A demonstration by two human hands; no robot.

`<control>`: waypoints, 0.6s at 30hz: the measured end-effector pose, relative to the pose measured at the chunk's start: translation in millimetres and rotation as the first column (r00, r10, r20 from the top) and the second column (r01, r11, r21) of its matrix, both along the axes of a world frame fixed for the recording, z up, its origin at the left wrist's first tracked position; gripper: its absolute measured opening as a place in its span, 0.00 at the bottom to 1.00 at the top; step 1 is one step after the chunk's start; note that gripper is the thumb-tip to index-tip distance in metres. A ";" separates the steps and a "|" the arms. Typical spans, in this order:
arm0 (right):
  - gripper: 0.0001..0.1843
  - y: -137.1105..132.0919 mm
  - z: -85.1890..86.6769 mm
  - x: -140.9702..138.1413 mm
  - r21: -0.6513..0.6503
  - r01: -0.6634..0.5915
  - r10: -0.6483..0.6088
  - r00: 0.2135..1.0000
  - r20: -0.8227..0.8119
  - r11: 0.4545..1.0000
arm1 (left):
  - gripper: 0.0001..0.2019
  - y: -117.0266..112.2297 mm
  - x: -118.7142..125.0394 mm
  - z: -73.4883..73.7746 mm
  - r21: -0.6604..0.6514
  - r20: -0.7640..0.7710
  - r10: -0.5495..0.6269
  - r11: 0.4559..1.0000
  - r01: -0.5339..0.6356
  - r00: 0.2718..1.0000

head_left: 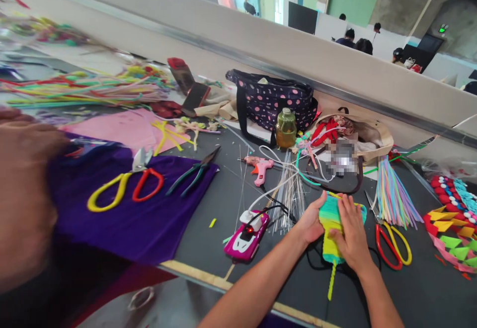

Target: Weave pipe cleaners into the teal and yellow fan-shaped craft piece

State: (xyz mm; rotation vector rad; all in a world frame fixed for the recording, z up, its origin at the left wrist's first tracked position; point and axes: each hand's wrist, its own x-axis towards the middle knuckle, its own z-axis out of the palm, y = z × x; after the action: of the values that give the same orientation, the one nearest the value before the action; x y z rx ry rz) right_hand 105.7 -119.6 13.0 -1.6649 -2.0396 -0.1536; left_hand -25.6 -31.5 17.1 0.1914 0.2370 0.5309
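My left hand (311, 222) grips the left side of a woven pipe-cleaner piece (328, 218), striped green, yellow and teal, lying on the dark table (410, 293). My right hand (350, 233) lies flat on top of the piece, fingers stretched out and pressing it down. A yellow-green pipe-cleaner tail (331, 282) hangs from the piece toward the table's front edge. Red and yellow scissors (393, 241) lie just right of my right hand.
A pink power strip (246, 233), pink glue gun (261, 168), thin wires (288, 194), pliers (194, 171), and scissors (124, 189) on purple cloth (126, 228) lie left. A dotted bag (272, 99), bottle (286, 128) and pipe-cleaner bundle (393, 196) stand behind. Another person's blurred arm (22, 194) is at far left.
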 end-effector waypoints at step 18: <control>0.36 -3.0 -9.4 24.6 -0.023 0.366 -0.212 0.485 -0.848 0.930 | 0.28 8.2 -4.5 4.6 -0.057 0.125 0.103 0.994 -0.096 0.987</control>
State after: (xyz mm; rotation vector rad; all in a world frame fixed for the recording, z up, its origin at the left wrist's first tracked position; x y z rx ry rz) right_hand 130.3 -122.6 3.6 -1.5165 -0.9588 0.3277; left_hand -30.1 -23.3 21.7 0.0963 0.1360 0.6334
